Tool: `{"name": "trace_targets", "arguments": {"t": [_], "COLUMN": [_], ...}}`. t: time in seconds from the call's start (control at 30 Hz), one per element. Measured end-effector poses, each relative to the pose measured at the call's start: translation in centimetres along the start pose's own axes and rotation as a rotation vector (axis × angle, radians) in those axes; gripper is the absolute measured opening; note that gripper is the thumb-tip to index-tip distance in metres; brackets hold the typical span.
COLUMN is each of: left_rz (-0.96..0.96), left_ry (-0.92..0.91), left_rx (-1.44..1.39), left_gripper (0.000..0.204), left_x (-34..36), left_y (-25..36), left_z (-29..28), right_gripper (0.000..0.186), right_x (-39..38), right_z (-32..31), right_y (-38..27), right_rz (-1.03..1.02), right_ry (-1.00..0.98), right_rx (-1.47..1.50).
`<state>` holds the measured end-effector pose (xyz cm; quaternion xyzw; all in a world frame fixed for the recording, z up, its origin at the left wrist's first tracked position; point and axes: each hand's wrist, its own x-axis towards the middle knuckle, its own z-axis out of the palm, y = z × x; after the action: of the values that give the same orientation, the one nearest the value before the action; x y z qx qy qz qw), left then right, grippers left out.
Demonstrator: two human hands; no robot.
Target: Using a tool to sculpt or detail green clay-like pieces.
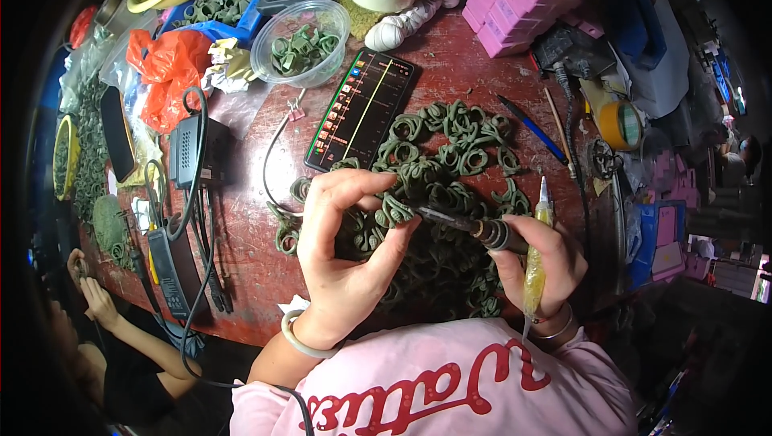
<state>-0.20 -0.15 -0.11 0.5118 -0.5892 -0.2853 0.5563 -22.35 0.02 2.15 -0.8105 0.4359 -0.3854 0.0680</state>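
Observation:
My left hand point(342, 267) pinches a small green ring point(394, 212), wax-like and ridged, between thumb and fingers. In my right hand point(555, 263) is a dark-handled wax pen point(492, 235), its thin metal tip pointing left and close to the ring; whether the two touch I cannot tell. A second tool, a pointed one with a yellow wrapped handle point(534, 279), is tucked upright among the fingers of the same hand. Beneath and beyond both hands spreads a pile of similar green rings point(470, 142), its near part in shadow.
Behind the pile lies a lit phone point(362, 106). A clear tub point(289, 70) and blue tray point(253, 26) hold green pieces. Pink blocks point(523, 2) stand at the back. Black adapters point(193, 150) with cables lie left. A blue pen point(535, 130) lies right. Another person's hand point(98, 303) shows lower left.

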Motion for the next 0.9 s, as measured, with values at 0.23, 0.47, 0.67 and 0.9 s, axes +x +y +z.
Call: {"name": "trace_targets", "arguments": {"t": [0.23,0.47,0.67,0.9], "left_rz": [-0.24,-0.77,-0.762,-0.754], "left_ry": [-0.073,-0.276,-0.368,-0.44], "left_rx": [-0.158,-1.222,-1.329,-1.385], "left_gripper": [0.04,0.038,0.032,0.017], "left_x": [-0.1,-0.4,-0.6,-0.7], "left_y": [0.7,1.1,1.1,0.2], "left_z": [0.3,-0.9,0.0,-0.6], "right_gripper": [0.036,0.025,0.019,0.02], "right_x": [-0.2,-2.0,-6.2,-8.7], "right_z": [-1.0,-4.5,-7.4,-7.3], "right_y": [0.6,5.5,10.3,12.0], "right_rz": [0.06,0.374,0.487,0.581], "right_ry": [0.066,0.195,0.278,0.19], "right_rx": [-0.058,-0.441,-0.659,-0.729]}}
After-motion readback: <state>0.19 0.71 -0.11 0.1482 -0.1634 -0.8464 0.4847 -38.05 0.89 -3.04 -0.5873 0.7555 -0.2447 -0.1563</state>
